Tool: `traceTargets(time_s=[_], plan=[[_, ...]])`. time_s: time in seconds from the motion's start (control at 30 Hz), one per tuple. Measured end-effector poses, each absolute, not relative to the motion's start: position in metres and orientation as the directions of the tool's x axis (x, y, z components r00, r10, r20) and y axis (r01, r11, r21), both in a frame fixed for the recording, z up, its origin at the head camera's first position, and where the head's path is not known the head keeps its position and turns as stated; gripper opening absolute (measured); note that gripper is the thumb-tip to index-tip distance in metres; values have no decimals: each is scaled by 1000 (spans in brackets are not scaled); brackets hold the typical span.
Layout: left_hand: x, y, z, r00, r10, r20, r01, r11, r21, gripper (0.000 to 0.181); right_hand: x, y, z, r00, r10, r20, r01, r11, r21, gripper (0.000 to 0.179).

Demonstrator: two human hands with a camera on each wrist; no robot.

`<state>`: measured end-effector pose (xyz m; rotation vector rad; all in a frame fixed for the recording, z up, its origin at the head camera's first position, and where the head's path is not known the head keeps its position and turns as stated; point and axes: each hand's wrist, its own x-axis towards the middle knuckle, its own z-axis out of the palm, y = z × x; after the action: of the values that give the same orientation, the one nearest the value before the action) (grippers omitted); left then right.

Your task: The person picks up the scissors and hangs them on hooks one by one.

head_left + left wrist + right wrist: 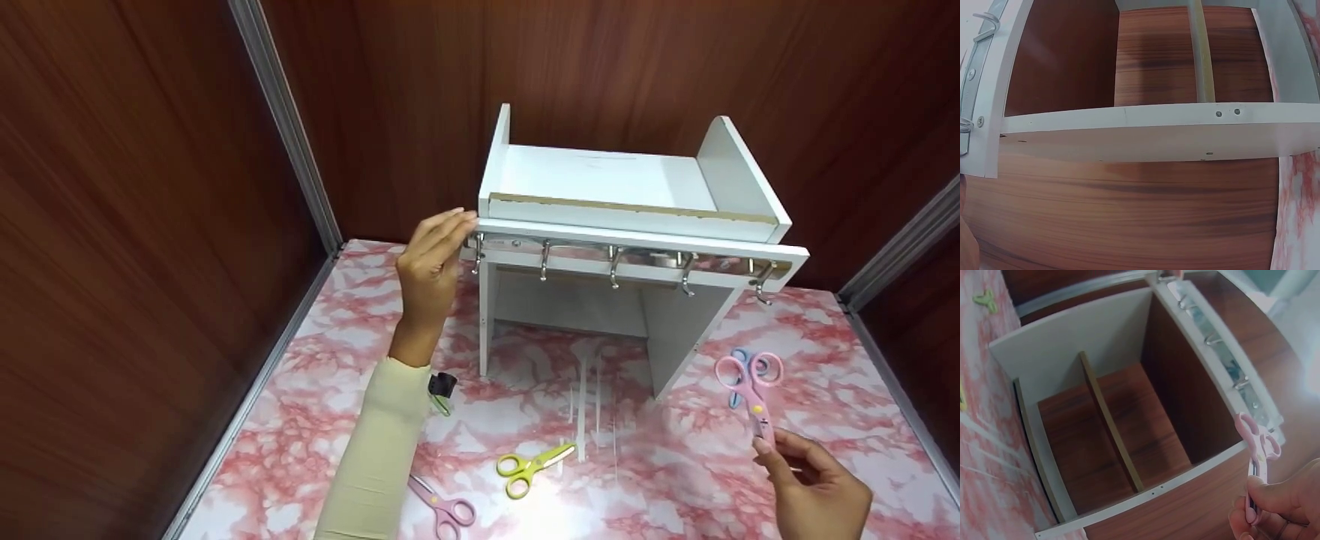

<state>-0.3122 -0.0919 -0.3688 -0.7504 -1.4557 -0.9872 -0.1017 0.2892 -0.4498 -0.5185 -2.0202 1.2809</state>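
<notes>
At rack edge, left fingers (seemingly straight); in open room, right fingers round pink scissors

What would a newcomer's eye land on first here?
First, the white shelf unit on the marbled surface, metal hooks along its front rail, the left hand at the rail's left end. Then the pink scissors, handles up, in the right hand at lower right; green scissors lie in front of the unit.

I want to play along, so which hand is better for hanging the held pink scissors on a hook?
Probably the right hand: it pinches the pink scissors near the blade end, leaving the finger loops free. The left hand touches the left end of the hook rail and has no scissors.
</notes>
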Motion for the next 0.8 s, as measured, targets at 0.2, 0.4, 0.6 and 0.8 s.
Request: traceTargets(time_s=[0.2,0.4,0.6,0.8], plan=[[-313,-92,-368,-131,-96,987,887,434,160,18,-107,289,-444,-703,619,349,-75,424,-903,21],[-313,-90,-369,-140,-104,985,891,420,171,17,-119,298,-452,-722,578,379,-76,479,-875,21],[-314,-91,-371,-138,-100,985,889,427,168,18,-125,297,-448,-718,573,396,-80,497,-864,23],[-312,-92,-370,-136,-92,986,889,429,163,17,-130,299,-443,-710,592,381,-74,475,-877,25]])
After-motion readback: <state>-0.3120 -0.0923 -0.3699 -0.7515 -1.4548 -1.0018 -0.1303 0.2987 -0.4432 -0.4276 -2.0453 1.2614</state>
